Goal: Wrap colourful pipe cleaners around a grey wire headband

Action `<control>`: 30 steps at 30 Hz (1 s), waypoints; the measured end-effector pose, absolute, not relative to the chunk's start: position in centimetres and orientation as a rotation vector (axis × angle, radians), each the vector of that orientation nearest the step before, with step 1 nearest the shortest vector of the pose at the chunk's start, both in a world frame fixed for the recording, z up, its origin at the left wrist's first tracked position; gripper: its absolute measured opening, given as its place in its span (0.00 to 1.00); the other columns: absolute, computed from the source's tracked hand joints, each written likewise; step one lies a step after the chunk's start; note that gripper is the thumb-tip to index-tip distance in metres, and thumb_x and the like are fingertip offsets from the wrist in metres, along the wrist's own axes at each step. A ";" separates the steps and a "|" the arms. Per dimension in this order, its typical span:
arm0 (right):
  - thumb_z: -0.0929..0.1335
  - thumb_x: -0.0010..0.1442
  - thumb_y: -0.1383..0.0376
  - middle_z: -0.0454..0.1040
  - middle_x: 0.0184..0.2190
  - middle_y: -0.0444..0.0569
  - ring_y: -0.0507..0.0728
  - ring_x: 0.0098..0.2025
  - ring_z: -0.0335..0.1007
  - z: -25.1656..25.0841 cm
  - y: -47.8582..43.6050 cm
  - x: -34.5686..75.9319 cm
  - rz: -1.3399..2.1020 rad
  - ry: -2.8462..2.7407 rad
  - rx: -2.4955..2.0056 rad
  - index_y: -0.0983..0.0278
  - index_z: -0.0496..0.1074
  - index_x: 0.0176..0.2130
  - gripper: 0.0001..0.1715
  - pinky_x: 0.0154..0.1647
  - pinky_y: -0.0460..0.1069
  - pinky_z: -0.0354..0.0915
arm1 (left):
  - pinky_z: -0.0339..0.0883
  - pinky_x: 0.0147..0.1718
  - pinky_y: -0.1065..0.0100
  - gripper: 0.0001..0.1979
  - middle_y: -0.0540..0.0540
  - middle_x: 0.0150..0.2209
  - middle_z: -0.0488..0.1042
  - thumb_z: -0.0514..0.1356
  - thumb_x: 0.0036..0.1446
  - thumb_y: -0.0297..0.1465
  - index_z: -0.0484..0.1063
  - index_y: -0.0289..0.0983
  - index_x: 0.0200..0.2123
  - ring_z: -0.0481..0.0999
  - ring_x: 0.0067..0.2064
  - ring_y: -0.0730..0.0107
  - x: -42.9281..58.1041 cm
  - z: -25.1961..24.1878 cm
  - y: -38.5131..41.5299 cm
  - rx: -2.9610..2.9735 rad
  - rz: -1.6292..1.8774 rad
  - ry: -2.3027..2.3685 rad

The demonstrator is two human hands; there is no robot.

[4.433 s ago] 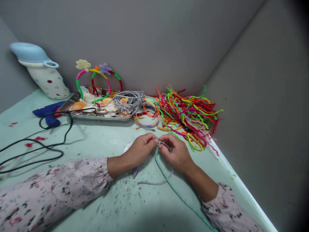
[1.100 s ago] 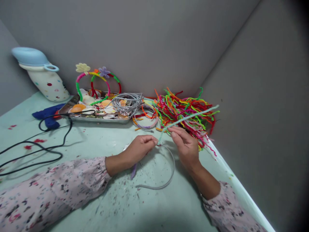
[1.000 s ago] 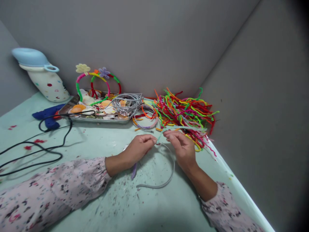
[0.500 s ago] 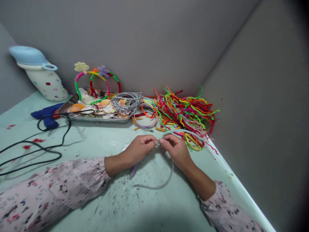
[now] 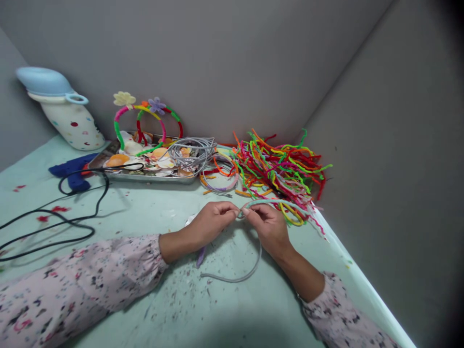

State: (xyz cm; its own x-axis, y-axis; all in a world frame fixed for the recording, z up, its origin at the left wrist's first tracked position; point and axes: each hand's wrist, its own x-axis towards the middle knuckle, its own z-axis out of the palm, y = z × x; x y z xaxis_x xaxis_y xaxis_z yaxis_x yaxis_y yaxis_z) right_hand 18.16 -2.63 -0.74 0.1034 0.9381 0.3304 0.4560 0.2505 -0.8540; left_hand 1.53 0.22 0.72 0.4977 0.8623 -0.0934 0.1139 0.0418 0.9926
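Observation:
Fingertips of my left hand [image 5: 213,221] and my right hand [image 5: 270,228] nearly meet, both closed in a pinch above the table. Between them is the end of a pale green pipe cleaner [image 5: 282,201], which seems to bend around a grey wire [image 5: 250,273]. From the fingertips the pipe cleaner arcs over my right hand to the right. Below my right hand the wire curves down, its free end pointing left. Exactly how the two cross is hidden by my fingers. A purple fuzzy piece [image 5: 200,257] lies below my left wrist.
Behind my hands lies a heap of bright pipe cleaners [image 5: 279,164]. A metal tray [image 5: 155,179] holds shells, coiled grey wire [image 5: 192,152] and two colourful flower hoops [image 5: 119,126]. Left are a blue glue gun [image 5: 74,171], its black cable [image 5: 96,208] and a bottle [image 5: 70,121].
Both hands keep their pinch at nearly the same spot, with only a slight shift of the fingertips. The whole view has moved a little.

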 end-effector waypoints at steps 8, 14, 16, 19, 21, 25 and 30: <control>0.70 0.55 0.60 0.75 0.25 0.46 0.54 0.29 0.70 -1.0 -2.6 18.2 0.554 -1.523 -1.320 0.64 0.75 0.28 0.09 0.32 0.47 0.65 | 0.44 0.18 0.74 0.10 0.57 0.17 0.56 0.54 0.53 0.33 0.72 0.33 0.30 0.51 0.19 0.81 1.5 1.0 0.2 1.454 0.716 0.932; 0.70 0.54 0.62 0.75 0.25 0.45 0.54 0.29 0.70 -0.9 -2.7 18.3 0.520 -1.550 -1.282 0.63 0.75 0.28 0.07 0.32 0.48 0.66 | 0.43 0.18 0.74 0.10 0.57 0.16 0.55 0.54 0.54 0.33 0.71 0.33 0.31 0.51 0.18 0.81 1.6 0.9 0.2 1.443 0.708 0.929; 0.70 0.54 0.63 0.76 0.26 0.46 0.54 0.30 0.71 -0.9 -2.6 18.3 0.521 -1.559 -1.265 0.63 0.75 0.27 0.06 0.32 0.48 0.67 | 0.43 0.18 0.74 0.10 0.57 0.16 0.56 0.54 0.54 0.33 0.70 0.33 0.30 0.50 0.18 0.82 1.6 0.8 0.2 1.439 0.719 0.921; 0.70 0.54 0.64 0.77 0.27 0.47 0.55 0.32 0.72 -0.9 -2.5 18.3 0.532 -1.574 -1.235 0.63 0.75 0.27 0.06 0.34 0.49 0.67 | 0.44 0.18 0.74 0.09 0.57 0.17 0.56 0.54 0.55 0.33 0.70 0.33 0.30 0.50 0.18 0.82 1.5 0.7 0.2 1.443 0.726 0.912; 0.70 0.55 0.64 0.77 0.30 0.48 0.56 0.34 0.72 -0.8 -2.5 18.3 0.542 -1.590 -1.217 0.63 0.75 0.28 0.05 0.36 0.49 0.68 | 0.44 0.18 0.74 0.09 0.57 0.18 0.57 0.54 0.54 0.33 0.70 0.33 0.29 0.51 0.19 0.82 1.5 0.6 0.2 1.446 0.732 0.909; 0.69 0.55 0.65 0.77 0.32 0.50 0.56 0.36 0.72 -0.5 -2.5 18.2 0.541 -1.644 -1.213 0.64 0.75 0.28 0.06 0.38 0.50 0.67 | 0.44 0.19 0.74 0.09 0.56 0.18 0.57 0.54 0.54 0.33 0.70 0.34 0.28 0.52 0.19 0.81 1.5 0.5 0.3 1.442 0.736 0.912; 0.67 0.57 0.66 0.76 0.34 0.51 0.55 0.36 0.72 -0.3 -2.7 18.1 0.529 -1.741 -1.188 0.64 0.74 0.32 0.06 0.34 0.48 0.68 | 0.44 0.17 0.75 0.09 0.57 0.16 0.56 0.54 0.54 0.33 0.69 0.34 0.28 0.52 0.18 0.81 1.5 0.4 0.5 1.380 0.756 0.949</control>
